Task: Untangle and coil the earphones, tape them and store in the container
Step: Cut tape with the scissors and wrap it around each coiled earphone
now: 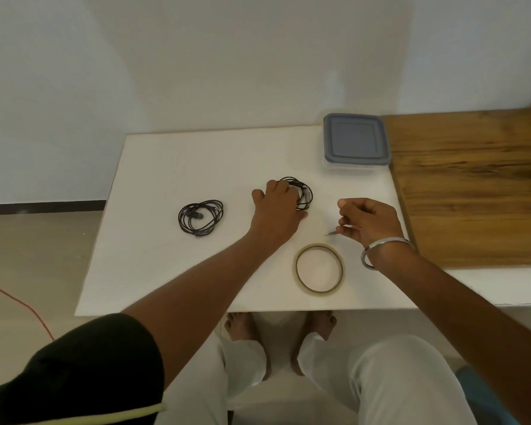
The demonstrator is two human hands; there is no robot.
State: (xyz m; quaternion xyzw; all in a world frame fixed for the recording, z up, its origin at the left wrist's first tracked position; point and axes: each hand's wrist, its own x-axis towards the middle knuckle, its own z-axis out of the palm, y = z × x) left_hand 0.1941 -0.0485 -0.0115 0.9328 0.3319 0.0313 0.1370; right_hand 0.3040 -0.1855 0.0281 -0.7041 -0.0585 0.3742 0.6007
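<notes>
A white table [172, 167] stands against a pale wall and carries 4 things. 1 coil of black earphones [200, 216] lies on its left half. A 2nd bundle of black earphones [304, 191] lies near the middle, partly covered by a hand. A roll of clear tape [319, 268] lies flat near the front edge, right of centre. A clear container [355, 142] with a grey-blue lid on it sits at the back right corner, just beside a brown wooden surface [472, 185] that adjoins the table's right side.
</notes>
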